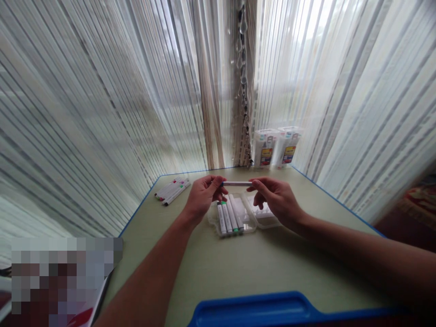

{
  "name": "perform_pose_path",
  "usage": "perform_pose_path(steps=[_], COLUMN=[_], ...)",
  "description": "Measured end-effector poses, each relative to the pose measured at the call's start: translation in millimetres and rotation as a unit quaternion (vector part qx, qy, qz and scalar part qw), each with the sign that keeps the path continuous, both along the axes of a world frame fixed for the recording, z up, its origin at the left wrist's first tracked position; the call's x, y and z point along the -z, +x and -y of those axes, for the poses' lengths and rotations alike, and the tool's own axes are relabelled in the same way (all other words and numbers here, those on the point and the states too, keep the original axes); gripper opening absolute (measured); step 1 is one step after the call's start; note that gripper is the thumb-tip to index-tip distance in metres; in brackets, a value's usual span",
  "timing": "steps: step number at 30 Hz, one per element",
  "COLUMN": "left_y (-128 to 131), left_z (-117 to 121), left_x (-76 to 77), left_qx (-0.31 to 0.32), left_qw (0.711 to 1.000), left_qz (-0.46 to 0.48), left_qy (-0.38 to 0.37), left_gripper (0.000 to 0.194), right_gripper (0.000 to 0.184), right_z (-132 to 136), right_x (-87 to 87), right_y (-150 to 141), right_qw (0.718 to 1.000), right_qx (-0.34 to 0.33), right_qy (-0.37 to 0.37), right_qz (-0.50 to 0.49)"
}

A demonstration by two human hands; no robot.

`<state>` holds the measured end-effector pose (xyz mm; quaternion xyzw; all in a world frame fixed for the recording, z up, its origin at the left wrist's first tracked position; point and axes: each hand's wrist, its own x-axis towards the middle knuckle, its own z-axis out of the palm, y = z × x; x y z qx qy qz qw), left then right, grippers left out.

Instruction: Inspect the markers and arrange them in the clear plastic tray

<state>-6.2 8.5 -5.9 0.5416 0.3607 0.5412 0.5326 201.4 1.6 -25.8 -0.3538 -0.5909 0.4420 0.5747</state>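
A white marker [237, 184] with a blue end is held level above the table between my two hands. The fingers of my left hand [207, 193] pinch its blue end. At the other end, my right hand [274, 195] grips it between thumb and forefinger. Below the hands an open clear plastic case [251, 225] lies on the table. Several white markers [229, 220] with dark and green ends lie side by side in its left half. My right hand partly covers the right half.
A loose pile of markers [173, 190] lies at the table's back left. Two clear cases with labels [265, 150] stand upright at the back, by string curtains [153, 91]. The pale green table [218, 268] has a blue edge and a blue tray [252, 309] at its front.
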Motion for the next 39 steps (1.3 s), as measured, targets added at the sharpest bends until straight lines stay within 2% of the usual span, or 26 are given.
perform_pose_path(steps=[5,8,13,16,22,27,31,36,39], left_y=[0.8,0.9,0.1,-0.6,-0.7,-0.5,-1.1,-1.7,-1.0], left_z=[2.2,3.3,3.0,2.3,4.4,5.7,3.2,-1.0,0.7], left_x=[-0.8,-1.1,-1.2,-1.7,-4.8,-7.2,-7.2,-5.5,-8.0], left_qx=[0.009,-0.005,-0.04,-0.037,-0.002,0.001,-0.033,-0.106,-0.111], left_qw=[1.0,0.999,0.997,0.999,0.997,0.996,0.997,0.994,0.993], left_qz=[-0.011,-0.04,-0.059,-0.036,0.071,0.088,0.07,0.036,0.031], left_qy=[0.009,0.011,0.013,0.003,-0.025,-0.029,-0.022,-0.009,0.01], left_gripper=[0.037,0.034,0.03,0.028,0.025,0.024,0.022,0.02,0.023], right_gripper=[0.039,0.039,0.04,0.041,0.038,0.034,0.033,0.038,0.039], right_z=[-2.3,-2.9,-2.9,-2.8,-2.3,-2.0,-1.7,-0.1,0.9], right_x=[-0.5,-0.6,-0.1,0.1,-1.3,-1.9,-0.9,1.0,0.5], right_y=[-1.0,-1.4,-0.3,0.0,-1.0,-0.6,0.0,-0.1,-0.1], right_qw=[0.999,0.997,0.998,0.998,0.996,0.992,0.993,0.999,1.0], right_qx=[0.003,0.005,0.007,0.008,0.0,-0.008,-0.011,-0.009,-0.005], right_qy=[-0.043,-0.066,-0.048,-0.045,-0.075,-0.093,-0.087,-0.033,-0.022], right_qz=[-0.031,-0.05,-0.05,-0.041,-0.057,-0.081,-0.082,-0.024,0.006])
